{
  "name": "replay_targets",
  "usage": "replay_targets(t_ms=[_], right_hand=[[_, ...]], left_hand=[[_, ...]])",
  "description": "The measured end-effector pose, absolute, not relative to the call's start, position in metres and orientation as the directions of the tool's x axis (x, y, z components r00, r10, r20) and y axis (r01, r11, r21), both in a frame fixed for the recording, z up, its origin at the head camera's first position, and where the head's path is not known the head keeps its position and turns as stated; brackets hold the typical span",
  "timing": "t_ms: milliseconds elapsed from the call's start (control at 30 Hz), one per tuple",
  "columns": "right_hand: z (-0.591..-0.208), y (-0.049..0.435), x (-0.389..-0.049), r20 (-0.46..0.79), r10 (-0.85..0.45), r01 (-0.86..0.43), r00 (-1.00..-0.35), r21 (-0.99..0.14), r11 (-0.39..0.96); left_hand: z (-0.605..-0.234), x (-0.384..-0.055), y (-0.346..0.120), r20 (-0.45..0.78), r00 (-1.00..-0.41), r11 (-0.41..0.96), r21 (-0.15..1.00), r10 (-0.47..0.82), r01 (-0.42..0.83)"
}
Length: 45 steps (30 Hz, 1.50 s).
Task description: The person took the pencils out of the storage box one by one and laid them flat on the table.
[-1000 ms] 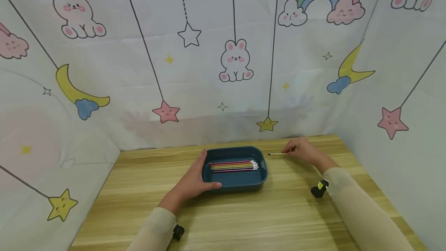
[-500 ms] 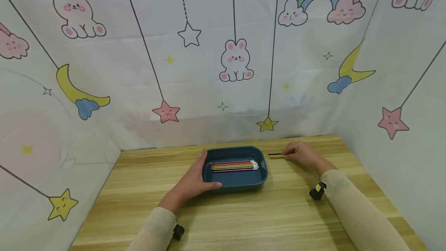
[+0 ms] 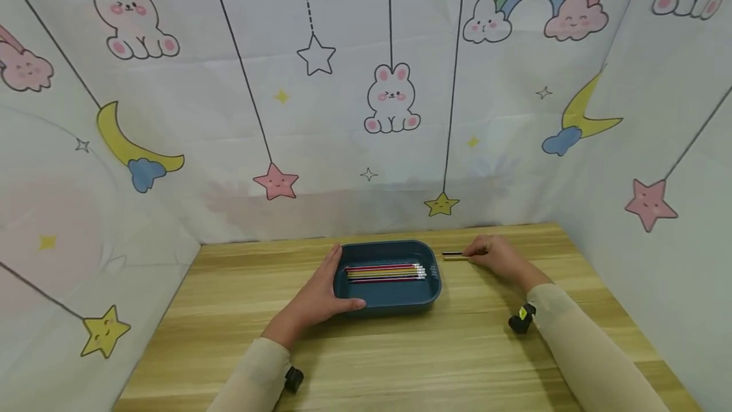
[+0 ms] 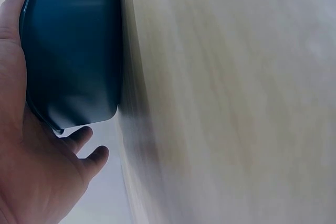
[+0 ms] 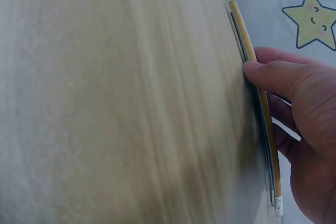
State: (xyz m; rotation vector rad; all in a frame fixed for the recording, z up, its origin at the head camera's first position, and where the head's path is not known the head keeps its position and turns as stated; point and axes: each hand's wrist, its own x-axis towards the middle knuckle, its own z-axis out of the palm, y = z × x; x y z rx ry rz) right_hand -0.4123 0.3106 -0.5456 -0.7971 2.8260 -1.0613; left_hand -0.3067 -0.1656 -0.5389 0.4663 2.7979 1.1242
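A dark blue tray [image 3: 394,305] stands on the table, with a row of several pencils [image 3: 384,273] lying inside, silver ends to the right. My left hand [image 3: 311,297] rests spread against the tray's left end, thumb along the front rim, fingers reaching to the back corner. In the left wrist view two fingertips stick out past the tray's corner. Right of the tray, my right hand [image 3: 499,260] pinches a yellow pencil [image 5: 270,129] between thumb and fingers. A dark pencil [image 5: 241,36] lies alongside it, partly hidden behind it.
The wood-grain table [image 3: 389,361] runs back to a white cloth [image 3: 332,208] printed with rabbits, stars and moons, which also hangs at both sides. A black wrist camera [image 3: 521,319] sits at the right sleeve, another [image 3: 294,379] at the left.
A second pencil, yellow, shows beside the dark one at the right hand, which has come slightly nearer the front. The left hand and tray stay put; the head view has shifted slightly.
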Motion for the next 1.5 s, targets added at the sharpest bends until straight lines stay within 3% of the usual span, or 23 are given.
replay_targets(t_ms=[967, 1500], right_hand=[[-0.549, 0.31, -0.411, 0.177, -0.452, -0.461, -0.875, -0.591, 0.662], [-0.529, 0.29, -0.4, 0.16, -0.397, -0.4, -0.904, -0.646, 0.65]], left_hand=[[-0.538, -0.306, -0.165, 0.015, -0.95, 0.69, 0.684, 0.313, 0.238], [-0.537, -0.308, -0.165, 0.01, -0.948, 0.693, 0.68, 0.317, 0.239]])
